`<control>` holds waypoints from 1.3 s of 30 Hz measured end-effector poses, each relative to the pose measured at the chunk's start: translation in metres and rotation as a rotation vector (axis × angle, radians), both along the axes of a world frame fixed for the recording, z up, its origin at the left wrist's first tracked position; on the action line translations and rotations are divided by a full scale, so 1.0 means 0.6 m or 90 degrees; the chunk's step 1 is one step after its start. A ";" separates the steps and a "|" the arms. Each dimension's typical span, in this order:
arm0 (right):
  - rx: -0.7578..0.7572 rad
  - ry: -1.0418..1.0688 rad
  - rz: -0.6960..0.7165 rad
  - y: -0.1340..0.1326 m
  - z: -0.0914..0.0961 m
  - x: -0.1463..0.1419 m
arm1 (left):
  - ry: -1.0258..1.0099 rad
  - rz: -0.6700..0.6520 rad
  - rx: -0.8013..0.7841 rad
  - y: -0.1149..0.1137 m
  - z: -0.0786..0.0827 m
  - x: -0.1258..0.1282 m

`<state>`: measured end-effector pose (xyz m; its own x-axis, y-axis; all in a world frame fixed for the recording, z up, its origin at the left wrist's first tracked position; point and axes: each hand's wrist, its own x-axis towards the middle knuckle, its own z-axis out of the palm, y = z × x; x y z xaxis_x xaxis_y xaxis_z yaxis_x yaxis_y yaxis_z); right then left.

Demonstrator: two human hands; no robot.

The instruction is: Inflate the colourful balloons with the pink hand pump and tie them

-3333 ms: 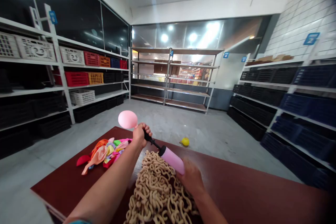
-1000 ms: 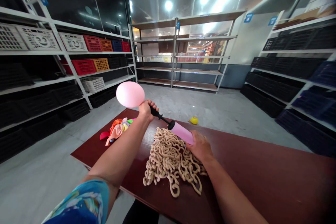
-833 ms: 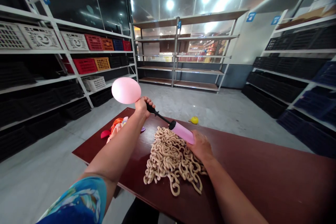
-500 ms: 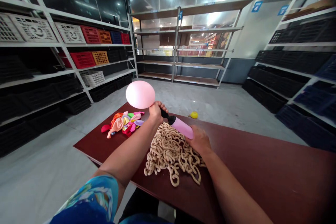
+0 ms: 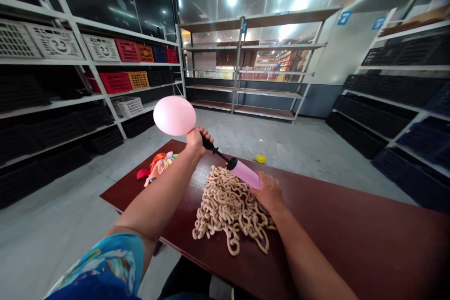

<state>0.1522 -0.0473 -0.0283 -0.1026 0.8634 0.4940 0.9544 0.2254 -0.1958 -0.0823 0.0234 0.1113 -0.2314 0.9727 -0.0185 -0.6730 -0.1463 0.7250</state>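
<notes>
My left hand (image 5: 198, 141) is closed around the black handle end of a balloon pump, and the neck of an inflated pink balloon (image 5: 175, 116) is at its fingers. How the neck sits on the nozzle is hidden by the hand. My right hand (image 5: 269, 191) grips the pink barrel of the balloon pump (image 5: 246, 174). Between handle and barrel a length of black rod shows. Under the pump lies a heap of beige, rope-like curled strands (image 5: 225, 206) on the table. Left of it, partly behind my left forearm, is a pile of uninflated coloured balloons (image 5: 159, 168).
The dark red-brown table (image 5: 326, 215) stretches to the right. A small yellow balloon (image 5: 260, 158) lies by its far edge. Shelves with crates (image 5: 114, 83) stand at left, a shelf rack (image 5: 242, 89) at the back, and dark crates (image 5: 390, 89) at right.
My left hand has moved up and left with the pink balloon, drawing the pump's handle out so its rod shows. My right hand has stayed nearly in place on the barrel.
</notes>
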 end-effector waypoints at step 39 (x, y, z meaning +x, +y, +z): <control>-0.033 -0.019 0.015 -0.001 -0.007 -0.005 | -0.069 -0.019 -0.063 -0.004 -0.084 0.057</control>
<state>0.1492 -0.0478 -0.0326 -0.1374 0.8852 0.4445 0.9543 0.2386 -0.1802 -0.0480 0.0209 0.0611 -0.1944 0.9712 -0.1377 -0.7514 -0.0572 0.6574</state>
